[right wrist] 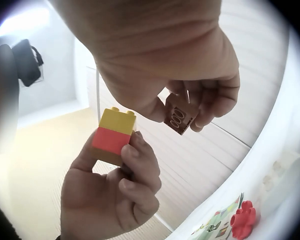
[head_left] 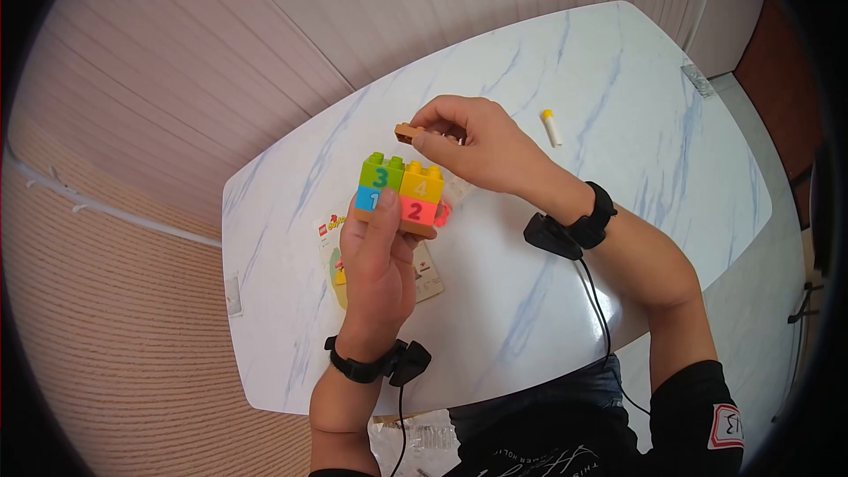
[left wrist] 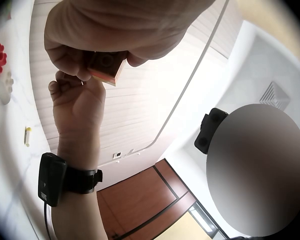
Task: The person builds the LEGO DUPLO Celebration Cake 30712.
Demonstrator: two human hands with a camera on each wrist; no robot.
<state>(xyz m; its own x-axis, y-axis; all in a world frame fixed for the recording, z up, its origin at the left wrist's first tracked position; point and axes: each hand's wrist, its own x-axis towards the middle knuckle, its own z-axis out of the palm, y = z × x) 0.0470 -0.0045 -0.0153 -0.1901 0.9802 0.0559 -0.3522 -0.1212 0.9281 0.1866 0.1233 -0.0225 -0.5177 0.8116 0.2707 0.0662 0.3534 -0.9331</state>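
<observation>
My left hand [head_left: 380, 269] grips a small stack of toy building bricks, with the thumb across its front. A green brick [head_left: 381, 177] marked 3 and a yellow brick [head_left: 422, 184] marked 4 make the upper row. Under them are a blue brick [head_left: 367, 200] marked 1 and a red brick [head_left: 418, 210] marked 2, above a brown base plate [head_left: 418, 230]. Just above and beyond the stack, my right hand [head_left: 481, 141] pinches a brown plate brick [head_left: 406, 132]. Its hollow underside [right wrist: 179, 115] shows in the right wrist view, apart from the stack.
Below the left hand, a printed booklet [head_left: 431, 278] lies on the marbled table [head_left: 495, 291]. A red flower-shaped piece [right wrist: 243, 220] and a pale studded piece [left wrist: 7, 87] are close by. Farther right lies a white tube with a yellow cap [head_left: 552, 130].
</observation>
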